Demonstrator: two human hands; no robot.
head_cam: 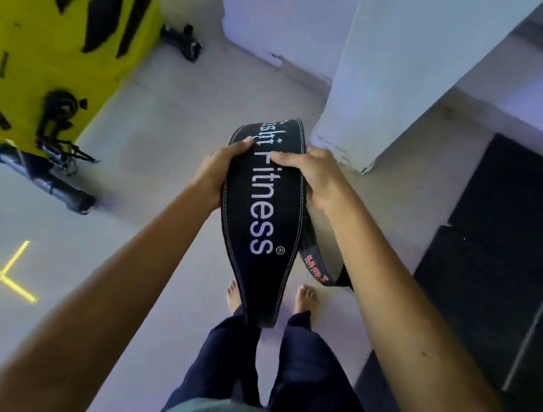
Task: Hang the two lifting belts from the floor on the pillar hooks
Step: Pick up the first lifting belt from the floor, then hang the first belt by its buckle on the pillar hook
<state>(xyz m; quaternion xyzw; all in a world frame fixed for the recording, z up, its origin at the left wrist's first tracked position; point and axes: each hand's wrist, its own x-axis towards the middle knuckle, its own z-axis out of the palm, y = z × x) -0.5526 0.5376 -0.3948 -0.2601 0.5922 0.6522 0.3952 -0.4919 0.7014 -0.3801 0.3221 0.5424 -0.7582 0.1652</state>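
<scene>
A wide black lifting belt [259, 225] with white stitching and white "Fitness" lettering hangs in front of me, held at its upper part by both hands. My left hand [218, 169] grips its left edge, thumb on top. My right hand [314, 173] grips its right edge. A second, narrower black belt [318, 271] with red lettering loops below my right wrist, behind the first belt; how it is held is hidden. The white pillar [395, 66] stands just beyond the hands. No hooks are visible on it.
A yellow machine housing [63, 22] with black handles and a black roller [42, 179] stands at the left. Black rubber mats [505, 254] cover the floor at the right. A yellow cross [2, 275] marks the floor at lower left. My bare feet are below the belt.
</scene>
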